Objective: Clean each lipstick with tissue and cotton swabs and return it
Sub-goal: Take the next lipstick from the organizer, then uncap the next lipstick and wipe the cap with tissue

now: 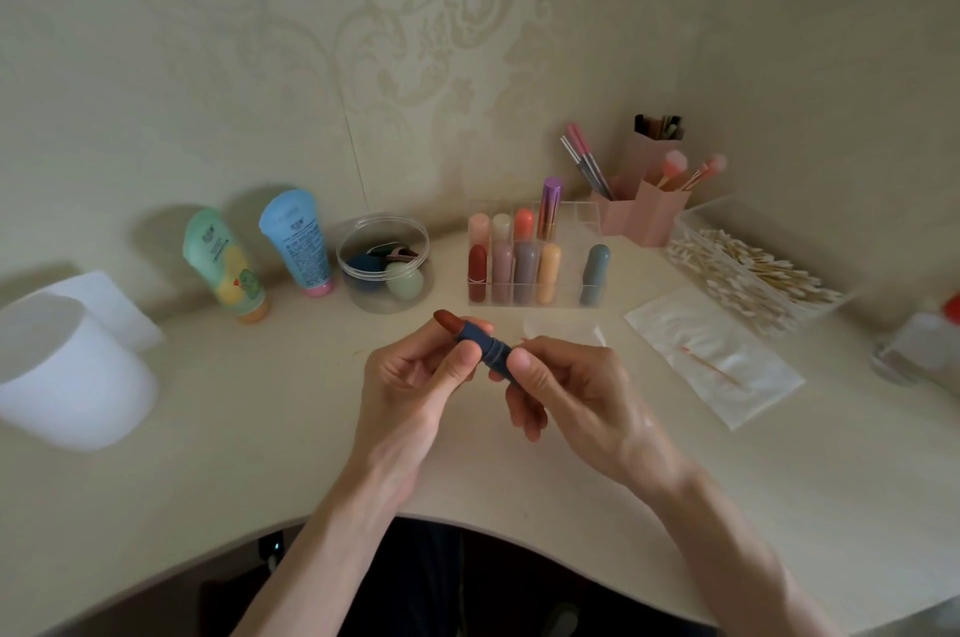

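Centre: left hand (415, 376) and right hand (566, 381) grip lipstick (483, 342) above desk (234, 454), before rack (582, 215).
Desk front: bare either side.
Back row: tubes (224, 264), jar (383, 262), rack; narrow gaps.
Rack: free slots (573, 280) toward right end.
Left: roll (72, 371) blocks.
Right: tissue (748, 392), swab box (753, 272).

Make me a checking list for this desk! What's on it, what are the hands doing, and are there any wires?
Surface: pale curved desk, things lined along the back.
Job's things: open lipstick, red tip, dark blue case; clear rack of capped lipsticks; tissue with a used swab lying on it; box of cotton swabs.
Clutter: green tube, blue tube, jar of sponges, pink brush holders, white roll.
Grippers: left hand and right hand both pinch the open lipstick above the desk.
Cables: nothing clearly seen.
Surroundings: patterned wallpaper.
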`<state>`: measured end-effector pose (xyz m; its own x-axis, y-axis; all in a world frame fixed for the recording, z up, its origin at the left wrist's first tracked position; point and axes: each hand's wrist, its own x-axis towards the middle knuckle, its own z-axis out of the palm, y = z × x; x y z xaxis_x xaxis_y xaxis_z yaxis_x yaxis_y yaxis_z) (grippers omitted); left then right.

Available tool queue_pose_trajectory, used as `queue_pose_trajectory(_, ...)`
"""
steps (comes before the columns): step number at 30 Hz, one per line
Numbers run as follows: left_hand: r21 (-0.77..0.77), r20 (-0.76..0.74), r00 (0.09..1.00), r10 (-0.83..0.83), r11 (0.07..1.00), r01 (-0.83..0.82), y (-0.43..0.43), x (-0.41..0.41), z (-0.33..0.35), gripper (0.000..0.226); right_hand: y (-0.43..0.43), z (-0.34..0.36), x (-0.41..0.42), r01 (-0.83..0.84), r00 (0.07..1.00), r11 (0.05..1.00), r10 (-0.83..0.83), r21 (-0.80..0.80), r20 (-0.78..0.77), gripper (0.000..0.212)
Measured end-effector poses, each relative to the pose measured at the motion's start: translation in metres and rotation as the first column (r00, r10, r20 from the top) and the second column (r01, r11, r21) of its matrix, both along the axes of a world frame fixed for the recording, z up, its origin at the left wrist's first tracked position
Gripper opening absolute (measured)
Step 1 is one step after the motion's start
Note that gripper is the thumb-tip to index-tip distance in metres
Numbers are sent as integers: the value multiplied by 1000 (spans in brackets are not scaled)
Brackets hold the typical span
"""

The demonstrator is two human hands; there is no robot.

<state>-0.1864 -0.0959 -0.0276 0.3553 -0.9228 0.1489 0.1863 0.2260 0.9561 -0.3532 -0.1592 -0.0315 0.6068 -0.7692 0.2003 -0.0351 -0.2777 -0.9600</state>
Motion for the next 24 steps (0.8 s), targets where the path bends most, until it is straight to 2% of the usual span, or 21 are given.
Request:
queue_pose_trajectory(4, 13, 4, 1000, 1, 1000, -1, -2, 2, -2, 12, -1, -2, 1, -28, 999, 999, 26, 38, 37, 35)
queue_pose_trajectory(8, -46, 111, 987, -118, 991, 123, 0, 0, -4, 41, 1, 6, 0, -22, 993, 995, 11, 93, 116, 35)
queue_pose_trajectory(11, -47, 185, 975, -120, 990, 131, -4, -1, -10, 37, 1, 6, -2, -65, 992, 992, 52, 108, 117, 41)
queue_pose_trajectory(13, -49, 178, 980, -85, 994, 96, -4, -2, -9, 29, 2, 8, -3, -69, 992, 992, 57, 102, 114, 45)
queue_pose_trajectory(14, -51, 160, 985, -61, 996, 70, -3, -1, -7, 24, 3, 11, -5, -18, 993, 996, 7, 92, 118, 44)
queue_pose_trajectory(16, -29, 101, 995, -22, 999, 25, -2, -1, -5, 20, 0, 19, -12, 240, 952, 968, -250, 73, 176, 38)
queue_pose_trajectory(18, -4, 65, 998, -8, 1000, 8, -2, 0, -6, 23, -10, 25, -24, 553, 798, 831, -546, 50, 255, 26)
queue_pose_trajectory(19, -9, 61, 998, -10, 1000, 10, -3, 0, -8, 24, -16, 24, -30, 651, 735, 759, -633, 8, 245, 19)
queue_pose_trajectory(20, -16, 59, 998, -13, 1000, 14, -3, 0, -9, 25, -22, 22, -36, 697, 710, 715, -677, -57, 196, 13)
queue_pose_trajectory(21, -19, 58, 998, -16, 1000, 17, -4, 0, -10, 25, -26, 20, -39, 682, 731, 721, -673, -121, 112, 6)
queue_pose_trajectory(22, -18, 56, 998, -20, 1000, 21, -4, -2, -9, 25, -28, 15, -41, 631, 766, 756, -642, -171, -12, 11)
queue_pose_trajectory(24, -22, 59, 998, -24, 999, 25, -4, -4, -7, 22, -29, 5, -42, 478, 799, 836, -541, -270, -260, 46)
